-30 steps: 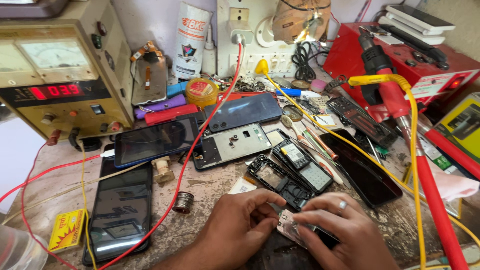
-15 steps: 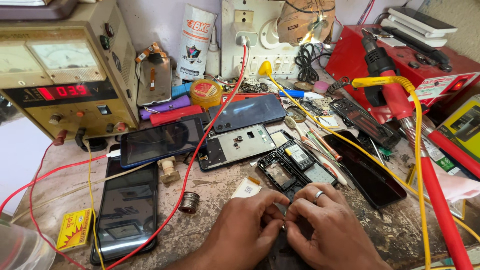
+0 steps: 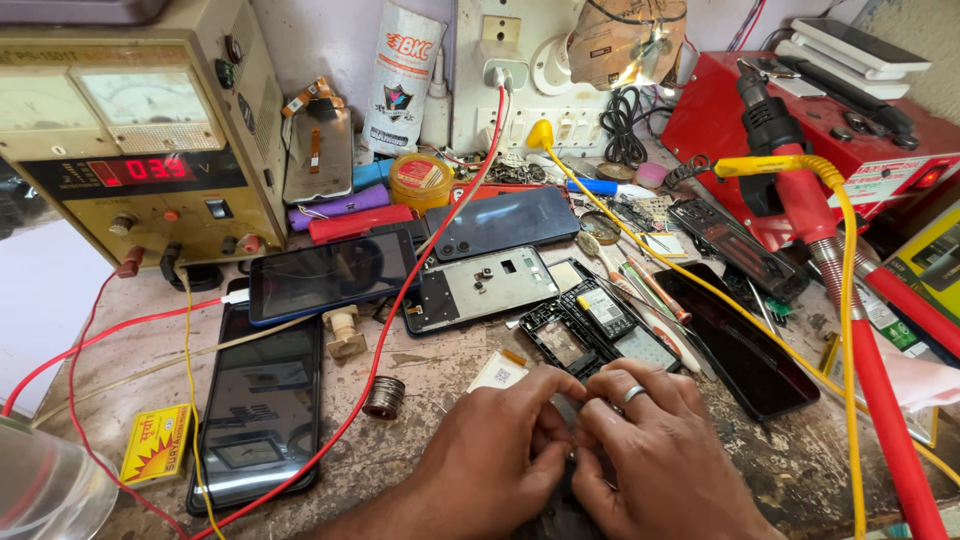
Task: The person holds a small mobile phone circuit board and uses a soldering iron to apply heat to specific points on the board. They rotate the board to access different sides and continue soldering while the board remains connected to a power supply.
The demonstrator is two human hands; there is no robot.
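Stained, scuffed grey worktop (image 3: 430, 440) crowded with repair clutter. At back left, cream metal bench power supply with red digit display (image 3: 130, 150); at back right, red rework station box (image 3: 800, 120) and red-handled hot-air wand with yellow cable (image 3: 800, 200). Across the middle, black smartphone lying screen-up (image 3: 262, 410), second dark phone set crosswise (image 3: 330, 275), grey bare phone mid-frame (image 3: 480, 290), black stripped phone chassis with exposed board (image 3: 590, 325), long black glass screen panel (image 3: 740, 350). Smaller still: yellow matchbox (image 3: 155, 445), small solder spool (image 3: 383, 397).

At the near edge, dark small phone part (image 3: 565, 505), mostly hidden beneath both hands, pressed down against the worktop. Probably light, thin and stiff, likely brittle at corners and easily cracked by bending; best pinched along the outer edges, never flexed or levered hard.

Left hand (image 3: 495, 465) curled, fingers (image 3: 545, 395) bent inward, tips meeting those of the other hand over the part. Right hand (image 3: 660, 455), silver ring on one finger, likewise curled, fingertips (image 3: 610, 410) pressing down at the same spot. Cannot tell whether either hand truly grips the part or only bears on it.
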